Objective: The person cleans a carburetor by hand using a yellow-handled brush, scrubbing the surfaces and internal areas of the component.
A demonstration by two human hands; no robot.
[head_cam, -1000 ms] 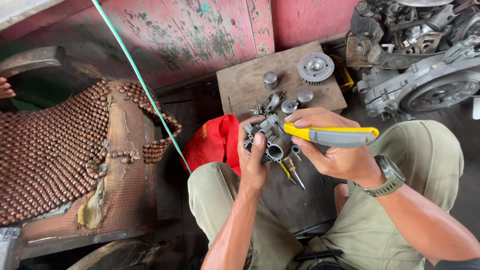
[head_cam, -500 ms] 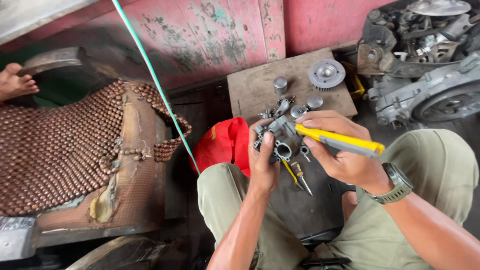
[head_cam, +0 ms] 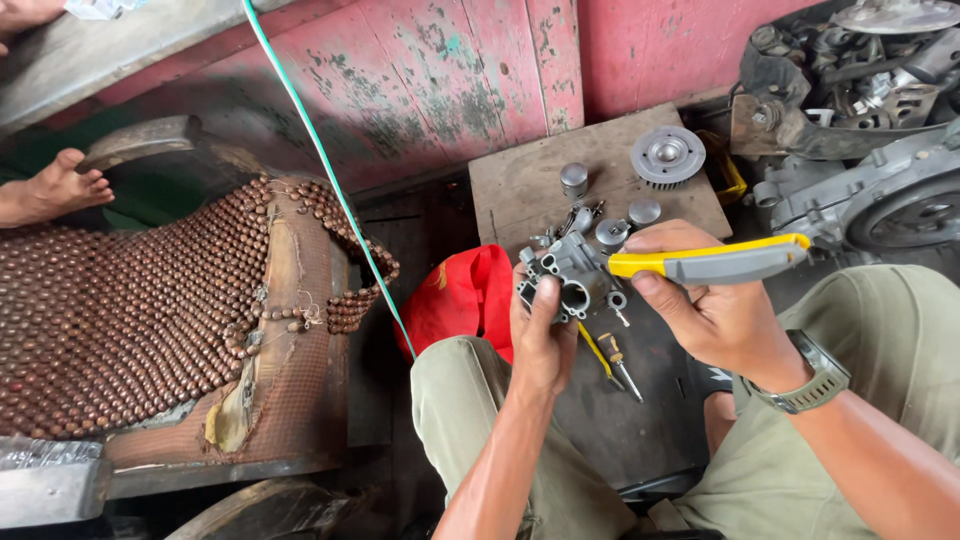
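Left hand [head_cam: 545, 340] grips the grey carburetor body [head_cam: 565, 280]; right hand [head_cam: 715, 310], clasping the yellow-handled tool [head_cam: 715, 262], points it leftward at the carburetor body.

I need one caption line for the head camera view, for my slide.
Seated person's left hand holds a grey metal carburetor body while the right hand applies a yellow-and-grey handled tool to it.

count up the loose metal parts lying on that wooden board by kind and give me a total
Finned round disc: 1
Small cylinder cap: 1
Small round caps: 2
Total: 4, not counting the tangle of tiny fittings, too small to count.
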